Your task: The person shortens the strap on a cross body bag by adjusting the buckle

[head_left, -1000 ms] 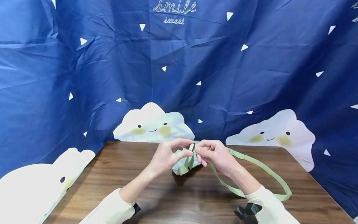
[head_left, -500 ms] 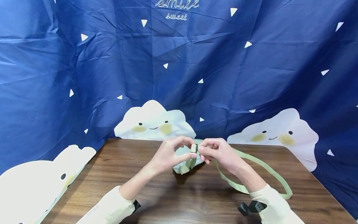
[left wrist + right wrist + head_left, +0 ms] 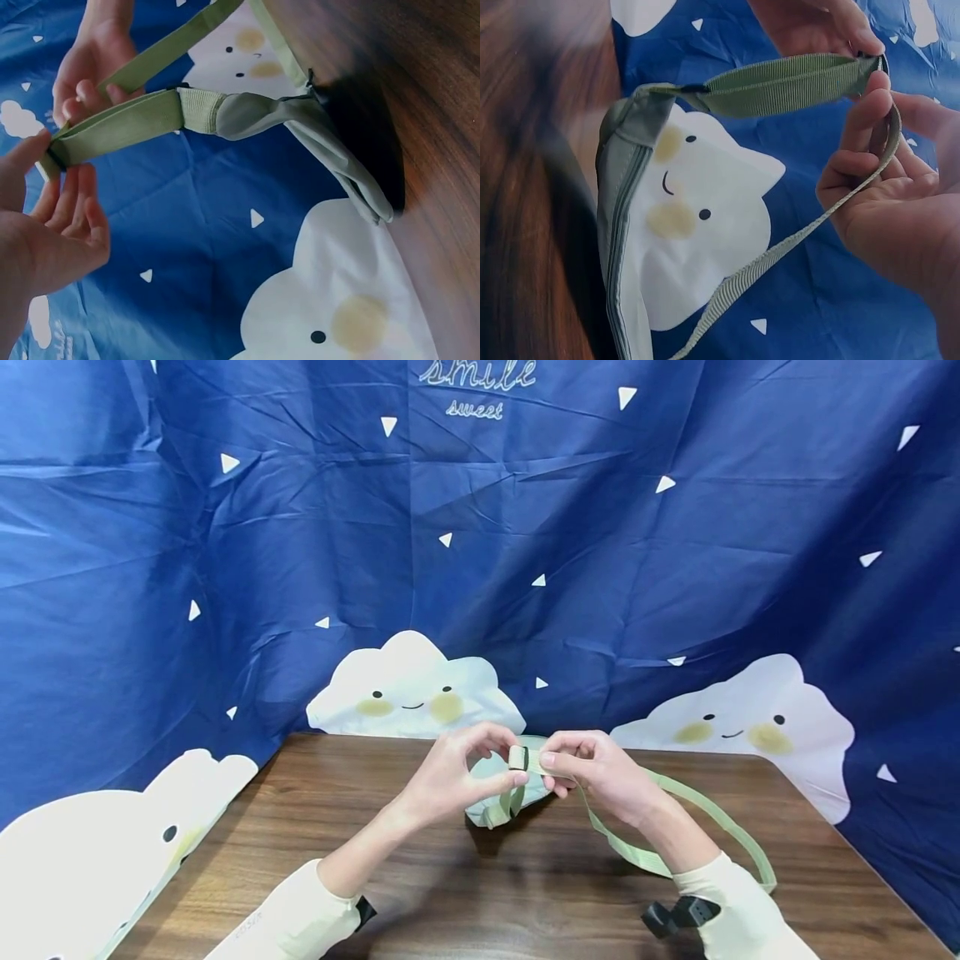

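A small grey-green bag (image 3: 622,217) with a zipper rests on the table behind the hands. Its light green webbing strap (image 3: 720,818) rises to a dark-edged strap slider (image 3: 519,758). My left hand (image 3: 447,774) pinches the webbing at this slider between thumb and fingers. Just to the right, my right hand (image 3: 596,774) pinches the strap, and a short flat length spans the gap to the slider. In the right wrist view a doubled strap section (image 3: 780,86) links the bag to the slider. Curled fingers partly hide the slider there.
The brown wooden table (image 3: 360,843) carries the rest of the strap, looped round to the right beneath my right forearm. A blue cloth backdrop (image 3: 480,585) with clouds and white triangles hangs right behind the table's far edge. Dark wrist devices (image 3: 682,914) sit at both sleeves.
The slider has turned its flat face toward the head camera. My right hand has shifted slightly right, and more strap shows between it and the slider. The left hand keeps its pinch.
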{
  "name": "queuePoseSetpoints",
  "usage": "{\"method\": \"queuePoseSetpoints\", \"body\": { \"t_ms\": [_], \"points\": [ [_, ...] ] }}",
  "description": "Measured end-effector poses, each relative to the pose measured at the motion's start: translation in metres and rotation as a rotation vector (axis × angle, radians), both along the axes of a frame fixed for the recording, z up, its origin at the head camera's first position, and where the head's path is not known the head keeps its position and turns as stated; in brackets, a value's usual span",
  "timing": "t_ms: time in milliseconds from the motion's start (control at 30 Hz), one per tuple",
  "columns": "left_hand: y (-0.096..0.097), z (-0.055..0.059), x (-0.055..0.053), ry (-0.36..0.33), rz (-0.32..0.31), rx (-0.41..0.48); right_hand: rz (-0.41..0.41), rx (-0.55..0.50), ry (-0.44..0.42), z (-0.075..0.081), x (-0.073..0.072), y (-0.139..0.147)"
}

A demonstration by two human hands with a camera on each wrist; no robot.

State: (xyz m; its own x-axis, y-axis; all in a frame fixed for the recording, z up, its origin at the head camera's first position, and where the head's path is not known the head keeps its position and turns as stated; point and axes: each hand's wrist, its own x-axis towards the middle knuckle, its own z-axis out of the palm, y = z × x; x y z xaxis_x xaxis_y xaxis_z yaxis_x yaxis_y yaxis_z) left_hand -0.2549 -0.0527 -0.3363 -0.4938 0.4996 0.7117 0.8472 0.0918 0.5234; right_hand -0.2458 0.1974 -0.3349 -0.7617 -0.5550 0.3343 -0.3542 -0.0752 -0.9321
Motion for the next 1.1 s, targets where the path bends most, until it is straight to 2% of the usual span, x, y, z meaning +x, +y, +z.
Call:
{"method": "queuePoseSetpoints", "body": {
  "t_ms": [167,433,800,1100],
  "points": [
    [0.000,-0.001,0.001,0.052,0.021,-0.037,0.022,0.023,0.008,0.001,0.002,-0.006],
    [-0.004,0.002,0.002,0.045,0.004,0.019,0.004,0.007,-0.009,0.002,-0.002,0.002],
    [0.000,0.003,0.000,0.082,0.012,-0.031,0.026,0.027,0.000,0.003,-0.001,0.000],
    [0.000,-0.001,0.000,0.046,0.021,-0.012,0.073,0.034,-0.007,0.000,-0.004,0.009]
  ]
}}
